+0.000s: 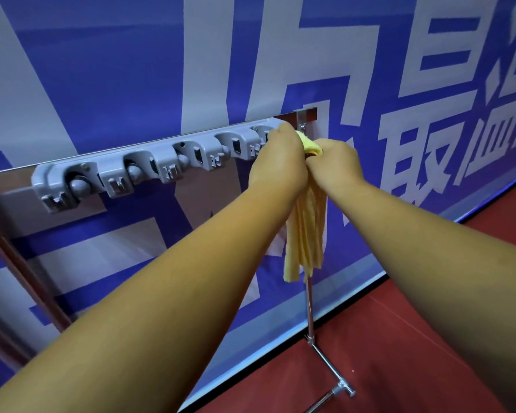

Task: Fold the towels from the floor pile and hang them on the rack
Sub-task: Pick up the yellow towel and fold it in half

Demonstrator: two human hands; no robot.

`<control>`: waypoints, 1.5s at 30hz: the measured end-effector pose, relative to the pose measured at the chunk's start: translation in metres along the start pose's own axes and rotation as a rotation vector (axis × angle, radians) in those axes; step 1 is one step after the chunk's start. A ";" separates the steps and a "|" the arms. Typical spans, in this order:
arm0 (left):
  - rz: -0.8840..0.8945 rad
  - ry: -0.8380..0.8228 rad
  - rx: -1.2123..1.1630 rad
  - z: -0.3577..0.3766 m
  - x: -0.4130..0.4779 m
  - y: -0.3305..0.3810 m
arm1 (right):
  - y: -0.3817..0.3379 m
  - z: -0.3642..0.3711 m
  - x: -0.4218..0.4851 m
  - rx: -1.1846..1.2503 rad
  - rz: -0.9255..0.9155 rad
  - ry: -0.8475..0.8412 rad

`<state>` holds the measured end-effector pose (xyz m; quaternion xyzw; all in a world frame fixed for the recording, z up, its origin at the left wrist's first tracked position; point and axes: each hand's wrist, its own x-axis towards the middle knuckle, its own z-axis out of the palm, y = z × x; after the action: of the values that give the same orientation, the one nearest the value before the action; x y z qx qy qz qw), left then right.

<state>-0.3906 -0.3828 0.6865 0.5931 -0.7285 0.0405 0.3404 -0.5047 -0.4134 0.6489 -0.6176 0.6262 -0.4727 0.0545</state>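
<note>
**At the rack's right end, both hands bunch a yellow towel**

Against the blue and white banner [131,70], both bare forearms reach forward and up, converging at the right end of the rack [149,165]. The left arm enters from the bottom left corner and runs diagonally to the left hand [276,162], which shows its back to the camera with the knuckles raised and the fingers curled over the top of the yellow towel [306,234]. The right arm enters from the right edge, bent slightly at the wrist, and the right hand [334,163] is also curled shut, gripping the same bunch of cloth from the right side. The two hands touch or nearly touch, knuckle to knuckle, with a small fold of towel poking up between them.

Below the hands the towel hangs down in narrow gathered pleats, its lower edge free in front of the banner and the thin metal leg [309,308] of the stand. Whether the cloth is already caught in a holder cannot be told, since the hands cover that spot. The grey clips to the left along the rack hold nothing. Red floor [399,338] shows at the lower right.
</note>
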 end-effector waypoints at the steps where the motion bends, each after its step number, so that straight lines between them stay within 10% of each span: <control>1: -0.006 0.012 -0.032 0.001 -0.005 -0.001 | 0.001 0.000 -0.002 0.018 -0.005 -0.009; 34: -0.173 -0.196 0.064 0.057 -0.053 -0.053 | 0.027 0.004 -0.027 0.211 0.108 -0.030; 45: -0.152 -0.434 0.050 0.075 -0.085 -0.081 | 0.071 0.042 -0.084 -0.048 0.333 -0.408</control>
<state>-0.3463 -0.3702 0.5555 0.6492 -0.7367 -0.0956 0.1631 -0.5089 -0.3813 0.5360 -0.5897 0.7064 -0.3077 0.2420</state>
